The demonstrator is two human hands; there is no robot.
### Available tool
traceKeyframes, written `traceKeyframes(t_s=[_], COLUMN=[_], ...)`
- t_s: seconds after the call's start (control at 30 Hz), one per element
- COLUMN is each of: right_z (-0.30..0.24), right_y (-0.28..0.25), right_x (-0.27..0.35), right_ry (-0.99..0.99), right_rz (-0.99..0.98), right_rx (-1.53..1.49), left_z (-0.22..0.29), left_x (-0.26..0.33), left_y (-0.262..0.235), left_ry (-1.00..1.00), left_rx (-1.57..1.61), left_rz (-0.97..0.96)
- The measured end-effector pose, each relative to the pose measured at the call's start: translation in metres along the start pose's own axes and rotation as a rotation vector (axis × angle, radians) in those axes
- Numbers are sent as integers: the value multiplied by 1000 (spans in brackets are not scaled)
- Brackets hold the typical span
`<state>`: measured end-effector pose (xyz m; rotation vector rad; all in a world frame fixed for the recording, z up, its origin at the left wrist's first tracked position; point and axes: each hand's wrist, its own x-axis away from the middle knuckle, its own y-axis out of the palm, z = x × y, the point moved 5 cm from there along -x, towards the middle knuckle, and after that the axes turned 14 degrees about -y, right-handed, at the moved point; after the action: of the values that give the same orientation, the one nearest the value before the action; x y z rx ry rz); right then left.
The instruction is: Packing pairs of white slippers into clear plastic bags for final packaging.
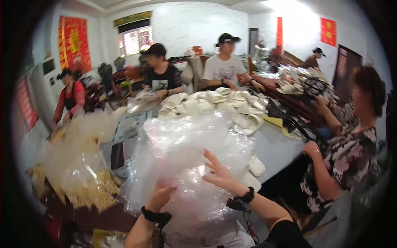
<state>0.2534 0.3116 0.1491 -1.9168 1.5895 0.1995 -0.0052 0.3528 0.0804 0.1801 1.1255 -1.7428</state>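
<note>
A big heap of clear plastic bags (188, 153) lies on the table right in front of me. My left hand (160, 196) presses into the lower left of the heap, fingers curled against the plastic. My right hand (219, 173) rests on the heap's right side with its fingers spread apart. Both wrists wear black bands. Whether either hand pinches a bag is hard to tell through the blur.
A pile of white slippers (215, 105) covers the far table (277, 149). Bags of yellowish pieces (89, 192) lie at left by a dark phone (118, 155). A person in a floral top (351, 149) sits at right; others sit across the table.
</note>
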Motion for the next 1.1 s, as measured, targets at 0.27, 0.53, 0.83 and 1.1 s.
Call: traceKeyframes(t_s=[0.27,0.53,0.83,1.1], right_z=[3,-10,12,-1], right_y=[42,43,47,72], right_x=[38,69,13,-14], right_ry=[35,-397,-101,-54], right_rz=[-71,-58,11,-104], right_rx=[-315,68,382,233], left_z=[114,120,93,65], left_x=[-20,-12,-8,17], left_y=[28,46,49,26], left_ry=[-47,-19,-274,-357], left_rx=[227,149,255,162], left_rz=[-122,-165,-318,-274])
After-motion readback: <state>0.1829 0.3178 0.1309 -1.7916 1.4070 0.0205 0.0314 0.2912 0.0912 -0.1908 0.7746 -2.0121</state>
